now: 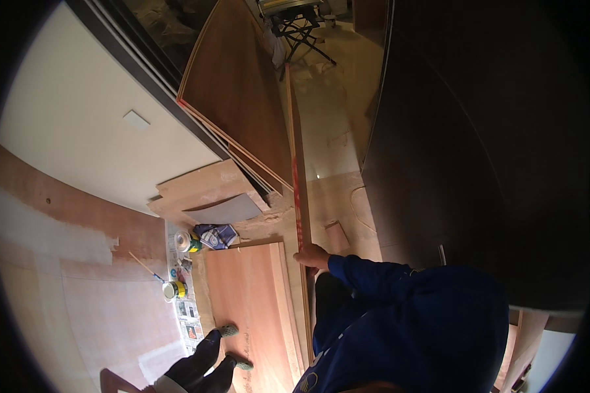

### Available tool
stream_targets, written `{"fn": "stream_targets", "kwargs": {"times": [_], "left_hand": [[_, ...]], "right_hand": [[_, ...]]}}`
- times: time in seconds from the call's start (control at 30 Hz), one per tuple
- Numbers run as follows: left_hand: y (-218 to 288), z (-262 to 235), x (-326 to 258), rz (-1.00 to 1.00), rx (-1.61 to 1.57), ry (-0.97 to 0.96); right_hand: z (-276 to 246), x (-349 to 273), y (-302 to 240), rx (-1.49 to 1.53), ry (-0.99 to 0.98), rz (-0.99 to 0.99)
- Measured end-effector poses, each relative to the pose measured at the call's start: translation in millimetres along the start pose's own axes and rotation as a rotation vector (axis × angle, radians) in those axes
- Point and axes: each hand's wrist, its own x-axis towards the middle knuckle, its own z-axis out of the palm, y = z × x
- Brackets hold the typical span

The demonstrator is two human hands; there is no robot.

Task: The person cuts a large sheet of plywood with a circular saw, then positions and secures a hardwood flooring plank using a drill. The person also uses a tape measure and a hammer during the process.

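A long wooden board (pixel 297 196) stands on its narrow edge and runs away from me, with red marks along its upper edge. My right hand (pixel 313 256), in a blue sleeve from the right, is closed over that edge. My dark-trousered leg (pixel 329 295) is close beside the board. On its left side lies a wide plywood sheet (pixel 246 281) on the floor. My left hand is not in view.
Wooden panels (pixel 236 85) lean at the far left, with offcuts (pixel 206 193) below. Paint cans (pixel 174 290) stand on newspaper. Another person's feet in green shoes (pixel 239 361) are at lower left. A dark wall (pixel 465 144) rises right; a folding stand (pixel 299 33) is far off.
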Motion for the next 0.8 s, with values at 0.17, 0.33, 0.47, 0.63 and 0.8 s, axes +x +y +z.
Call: {"fn": "stream_targets", "kwargs": {"times": [0.17, 0.33, 0.47, 0.63, 0.8], "left_hand": [[52, 71, 35, 0.024, 0.105, -0.011], [104, 159, 86, 0.035, 0.205, -0.014], [154, 247, 132, 0.059, 0.291, 0.031], [219, 336, 165, 0.104, 0.524, 0.079], [269, 399, 174, 0.175, 0.692, 0.116]], "right_hand": [[-57, 71, -48, -0.043, 0.009, 0.077], [-118, 155, -86, 0.033, 0.029, -0.038], [-174, 245, -137, -0.018, 0.012, -0.012], [-259, 335, -203, -0.100, 0.062, 0.002], [-320, 397, -271, 0.043, -0.011, 0.051]]}}
